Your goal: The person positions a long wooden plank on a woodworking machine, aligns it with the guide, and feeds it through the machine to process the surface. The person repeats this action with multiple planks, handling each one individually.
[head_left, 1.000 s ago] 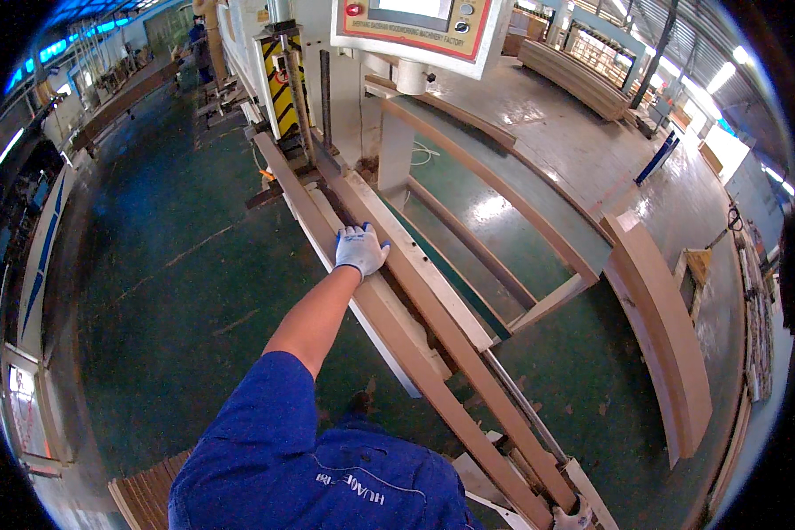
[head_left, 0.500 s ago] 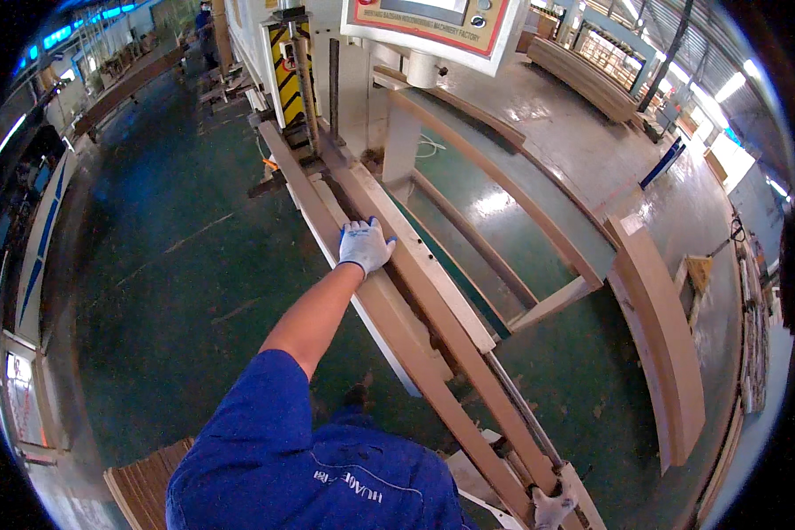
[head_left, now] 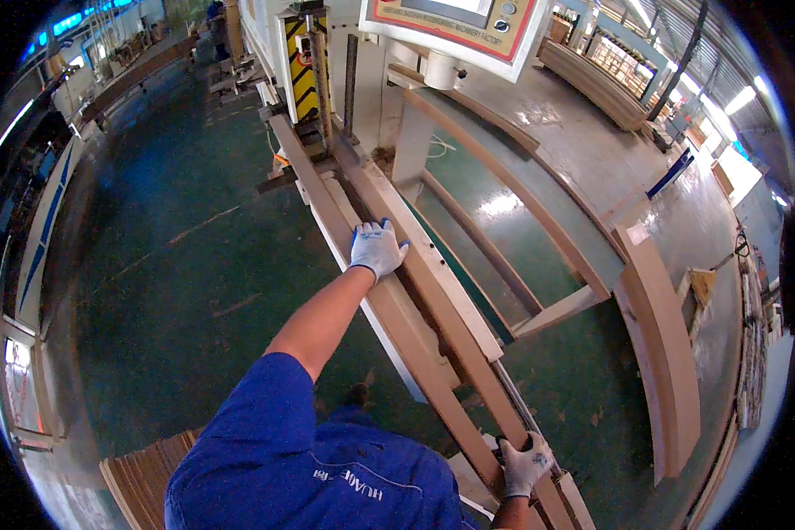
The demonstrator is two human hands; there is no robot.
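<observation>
Two long brown wooden boards, a left board [head_left: 403, 349] and a right board [head_left: 468, 375], run side by side along a machine bed from upper left to lower right, with a dark gap between them. My left hand [head_left: 380, 249], in a white and blue glove, lies over the gap with fingers stretched forward and thumb apart, touching the boards. Near the lower end my gloved right hand [head_left: 527, 464] straddles the right board, thumb on its left side and fingers curled over its right. Its fingertips are partly hidden.
Ahead stands a machine with a striped yellow-black panel [head_left: 306, 75] and a control box [head_left: 455, 26]. A wooden frame [head_left: 512, 181] lies to the right, beside a stack of curved boards [head_left: 658, 353]. Another stack of brown sheets [head_left: 146, 477] sits at lower left.
My right hand has moved up and left from the boards' lower end and now grips the right board. The left hand stays at nearly the same place on the boards.
</observation>
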